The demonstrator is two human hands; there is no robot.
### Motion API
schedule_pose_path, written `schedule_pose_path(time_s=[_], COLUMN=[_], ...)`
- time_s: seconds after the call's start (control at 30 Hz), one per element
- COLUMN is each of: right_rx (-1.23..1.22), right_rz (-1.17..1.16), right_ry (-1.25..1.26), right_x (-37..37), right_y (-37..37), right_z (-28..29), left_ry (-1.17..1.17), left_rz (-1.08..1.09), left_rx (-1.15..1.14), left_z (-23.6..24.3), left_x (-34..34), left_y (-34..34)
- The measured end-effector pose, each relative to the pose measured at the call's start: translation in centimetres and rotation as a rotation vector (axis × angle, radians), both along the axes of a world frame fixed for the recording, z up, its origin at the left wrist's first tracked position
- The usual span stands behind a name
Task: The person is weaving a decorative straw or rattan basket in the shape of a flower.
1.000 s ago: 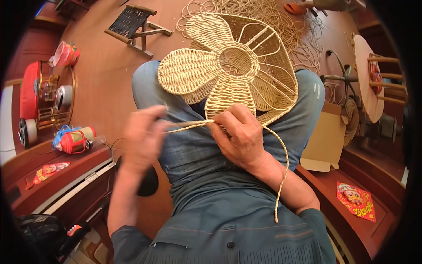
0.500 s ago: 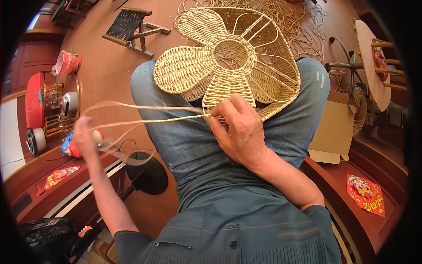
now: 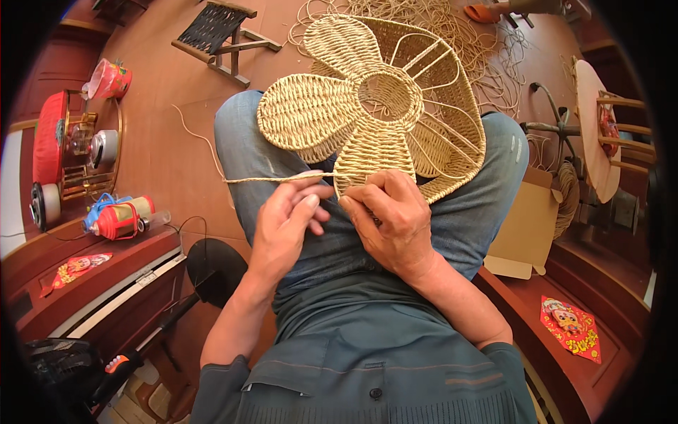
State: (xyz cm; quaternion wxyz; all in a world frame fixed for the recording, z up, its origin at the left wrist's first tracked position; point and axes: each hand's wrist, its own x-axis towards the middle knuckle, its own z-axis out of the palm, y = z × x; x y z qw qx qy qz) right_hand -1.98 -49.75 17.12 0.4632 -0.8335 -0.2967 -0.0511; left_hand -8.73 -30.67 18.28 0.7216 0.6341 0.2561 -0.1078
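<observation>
A woven straw-cord basket (image 3: 470, 120) rests across my thighs. Its flower-shaped side has a round ring in the middle; several petals are filled with weaving, others are bare wire loops. My right hand (image 3: 394, 222) pinches the lower edge of the nearest petal (image 3: 374, 157), its fingertips partly hidden. From that petal's left corner a twisted cord (image 3: 261, 179) runs left, its thin loose tail trailing over my knee toward the floor. My left hand (image 3: 286, 220) is just below the cord, with fingers apart and their tips at the cord, not closed round it.
Loose cord (image 3: 487, 49) lies heaped on the floor beyond the basket. A folding stool (image 3: 219, 35) stands far left. Cardboard (image 3: 522, 226) and a coil of cord (image 3: 567, 198) are at right. At left are a red-and-yellow flask (image 3: 123, 217) and a black round pad (image 3: 215, 268).
My left hand has come in from the far left to beside the petal, letting the long cord strands fall loose. My right hand stays at the petal edge. The basket has shifted slightly right.
</observation>
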Motion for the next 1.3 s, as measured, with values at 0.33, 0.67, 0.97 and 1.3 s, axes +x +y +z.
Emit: schedule_pose_path(time_s=[0.33, 0.67, 0.97, 1.3], right_rx=[-0.11, -0.166, -0.124, 0.244], right_rz=[0.06, 0.082, 0.112, -0.001], right_ry=[0.049, -0.045, -0.01, 0.391], right_x=[-0.2, 0.0, 1.2, 1.7], right_y=[-0.3, 1.1, 1.8, 0.4], right_z=[0.3, 0.7, 0.9, 1.2], left_ry=[-0.044, -0.057, -0.02, 0.194], left_rz=[0.056, 0.256, 0.769, 0.682], left_rx=[-0.505, -0.548, 0.167, 1.076], left_z=[-2.9, 1.6, 3.0, 0.8], left_x=[1.7, -2.4, -12.0, -18.0], left_y=[-1.5, 3.9, 36.7, 51.5])
